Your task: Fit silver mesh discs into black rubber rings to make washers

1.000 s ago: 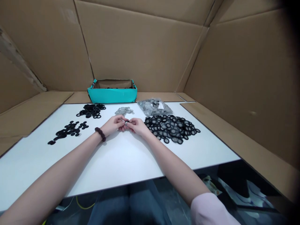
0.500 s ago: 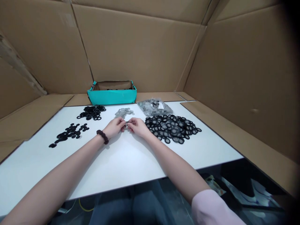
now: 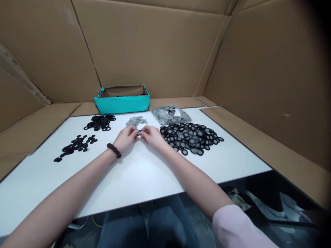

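Observation:
My left hand [image 3: 127, 137] and my right hand [image 3: 152, 135] meet over the middle of the white table. Between their fingertips they pinch a small black ring [image 3: 140, 131], mostly covered by the fingers. Just beyond the hands lies a small heap of grey discs [image 3: 136, 121]. To the right of my right hand spreads a large pile of black rings with grey centres [image 3: 191, 136]. Off to the left are a pile of black rings [image 3: 99, 122] and, nearer, scattered small black discs [image 3: 77, 144].
A turquoise box [image 3: 121, 104] with dark pieces inside stands at the back. Beside it lies a clear plastic bag [image 3: 170, 115] of grey pieces. Cardboard walls [image 3: 160, 51] enclose the back and sides. The white table's [image 3: 134, 182] front edge runs above my lap.
The camera view has shifted slightly. Both hands stay together on the small black ring, with only slight finger movement.

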### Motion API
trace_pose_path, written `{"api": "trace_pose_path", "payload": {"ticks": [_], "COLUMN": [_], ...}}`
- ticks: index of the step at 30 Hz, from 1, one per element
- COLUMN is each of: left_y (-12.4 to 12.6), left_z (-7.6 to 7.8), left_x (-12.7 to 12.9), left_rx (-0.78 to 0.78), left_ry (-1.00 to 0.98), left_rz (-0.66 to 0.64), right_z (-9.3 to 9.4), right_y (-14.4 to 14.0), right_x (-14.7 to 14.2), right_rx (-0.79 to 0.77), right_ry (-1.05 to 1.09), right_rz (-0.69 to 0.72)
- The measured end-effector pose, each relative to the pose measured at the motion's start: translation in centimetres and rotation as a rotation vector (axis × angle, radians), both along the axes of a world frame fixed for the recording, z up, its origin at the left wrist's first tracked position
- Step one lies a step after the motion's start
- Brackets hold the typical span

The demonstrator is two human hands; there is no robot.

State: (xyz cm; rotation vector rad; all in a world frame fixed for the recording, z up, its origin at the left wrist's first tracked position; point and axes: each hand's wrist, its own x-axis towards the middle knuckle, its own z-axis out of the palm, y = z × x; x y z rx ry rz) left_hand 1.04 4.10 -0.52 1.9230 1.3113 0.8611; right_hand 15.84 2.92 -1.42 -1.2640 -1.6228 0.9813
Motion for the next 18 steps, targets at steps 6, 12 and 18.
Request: {"api": "trace_pose_path", "payload": {"ticks": [6, 12, 18], "left_y": [0.1, -0.6, -0.9], "left_z": [0.0, 0.1, 0.5], "left_x": [0.1, 0.5, 0.7], "left_rx": [-0.037, 0.042, 0.093], "left_ry": [-0.041, 0.019, 0.037], "left_rz": [0.007, 0.069, 0.085], "right_z": [0.3, 0.3, 0.5], "right_y": [-0.1, 0.0, -0.1], "right_x": [0.2, 0.1, 0.3], "right_rx": [-0.026, 0.026, 0.08], "right_ry": [0.014, -0.119, -0.161], "right_rz": [-0.009, -0.009, -0.015]}}
